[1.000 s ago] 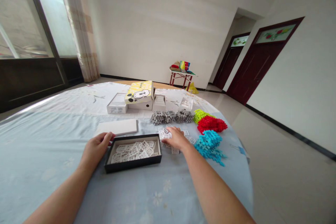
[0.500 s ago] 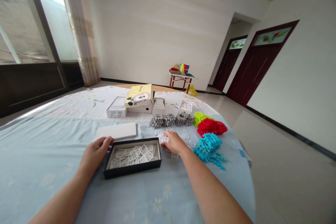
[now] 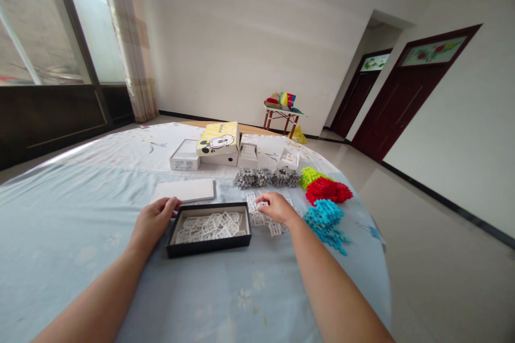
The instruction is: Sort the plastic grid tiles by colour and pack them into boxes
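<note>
A shallow black box [image 3: 209, 246] with a pale inside stands before me, and several white plastic lattice pieces [image 3: 209, 226] lie loose in it. At its rear left corner, my left hand [image 3: 159, 214] is closed on the rim. To the right of the box, my right hand [image 3: 277, 207] is over a spread of similar white lattice pieces [image 3: 276, 228]. Its fingers are curled together among them; whether a piece is between the fingertips is hidden. Behind my left hand lies a flat white lid or panel [image 3: 187, 189].
Grey interlocking pieces [image 3: 265, 178] sit in clumps behind my right hand. Lime pieces [image 3: 311, 176], a red heap [image 3: 328, 191] and a blue heap [image 3: 325, 220] lie rightward. Farther back are a yellow cartoon-printed box [image 3: 219, 138] and white boxes [image 3: 185, 155]. The cloth-covered table [image 3: 217, 300] has a rounded right edge.
The view has shifted slightly. My right hand has moved a little right, away from the box, over the loose white pieces. My left hand stays at the box corner.
</note>
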Available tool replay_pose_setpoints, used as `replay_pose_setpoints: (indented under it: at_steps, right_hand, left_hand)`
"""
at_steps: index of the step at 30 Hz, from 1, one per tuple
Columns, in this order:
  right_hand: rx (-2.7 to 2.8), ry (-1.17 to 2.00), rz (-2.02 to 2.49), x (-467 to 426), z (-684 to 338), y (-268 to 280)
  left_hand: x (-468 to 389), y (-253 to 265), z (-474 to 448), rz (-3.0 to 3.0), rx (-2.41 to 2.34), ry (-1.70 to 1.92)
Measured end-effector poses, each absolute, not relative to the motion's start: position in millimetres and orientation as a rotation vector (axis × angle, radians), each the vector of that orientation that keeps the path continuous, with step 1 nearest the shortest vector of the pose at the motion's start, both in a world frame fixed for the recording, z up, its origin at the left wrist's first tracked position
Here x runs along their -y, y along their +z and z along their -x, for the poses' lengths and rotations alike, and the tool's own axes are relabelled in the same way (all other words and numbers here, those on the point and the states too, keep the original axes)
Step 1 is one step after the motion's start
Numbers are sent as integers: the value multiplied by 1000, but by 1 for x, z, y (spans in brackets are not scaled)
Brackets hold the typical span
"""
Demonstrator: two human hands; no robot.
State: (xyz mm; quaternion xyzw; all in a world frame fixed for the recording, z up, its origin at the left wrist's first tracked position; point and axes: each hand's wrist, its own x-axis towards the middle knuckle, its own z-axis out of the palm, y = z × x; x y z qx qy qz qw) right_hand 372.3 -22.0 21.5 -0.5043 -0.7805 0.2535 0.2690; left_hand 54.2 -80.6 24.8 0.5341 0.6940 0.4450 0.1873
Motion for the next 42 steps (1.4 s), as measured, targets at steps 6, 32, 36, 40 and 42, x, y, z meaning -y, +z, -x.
replay_pose_setpoints:
  at_steps: [6, 32, 36, 40, 42]
  right_hand:
    - [1740, 759, 1222, 24, -375, 41]
    - [1878, 418, 1414, 19, -370, 39]
    - [2142, 269, 1579, 8, -365, 24]
    - [2323, 274, 1652, 1, -352, 19]
    - [2396, 298, 1656, 1, -348, 18]
  left_hand:
    - [78, 22, -54, -1492, -1946, 1270]
    - [80, 22, -55, -1487, -1923, 1265]
    - [79, 21, -55, -1483, -1912, 1269]
    - [79, 21, -54, -1491, -1901, 1276]
    - [79, 21, -54, -1497, -1903, 1277]
